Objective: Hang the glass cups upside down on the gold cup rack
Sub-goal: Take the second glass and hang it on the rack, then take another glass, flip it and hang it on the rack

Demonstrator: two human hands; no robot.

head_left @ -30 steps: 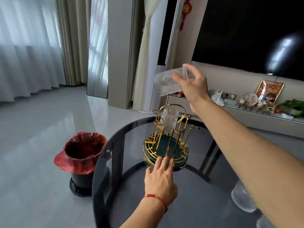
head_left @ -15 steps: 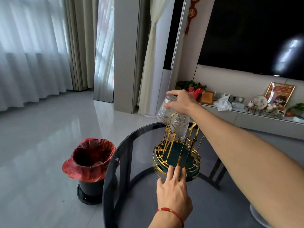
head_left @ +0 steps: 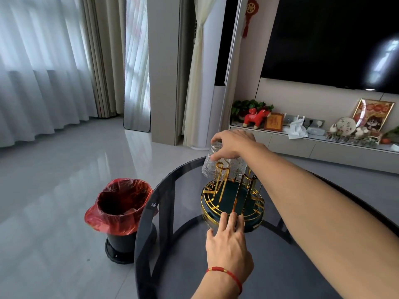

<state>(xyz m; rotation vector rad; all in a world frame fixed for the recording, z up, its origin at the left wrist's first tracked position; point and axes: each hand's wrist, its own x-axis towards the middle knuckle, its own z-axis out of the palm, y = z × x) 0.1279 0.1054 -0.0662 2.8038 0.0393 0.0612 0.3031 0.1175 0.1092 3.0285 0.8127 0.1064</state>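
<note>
A small round logo is printed on the rim of the dark glass desk, too small to be read, and a gold character is seen on the red knot ornament hung beside the black television. Brush writing is carried by a small framed sign and a round plaque on the low shelf (neither can be read with certainty). On the desk the gold cup rack is stood on its dark green base. A ribbed glass cup is held upside down at the rack's far left side by the right hand, whose fingers are curled over the cup's base; its mouth is lowered around a gold peg. A second glass cup is hung just beside it, partly hidden by the hand. The left hand is laid flat with fingers extended, their tips touching the rack's near rim; nothing is gripped. A bin lined with a red bag is set on the floor left of the desk.
</note>
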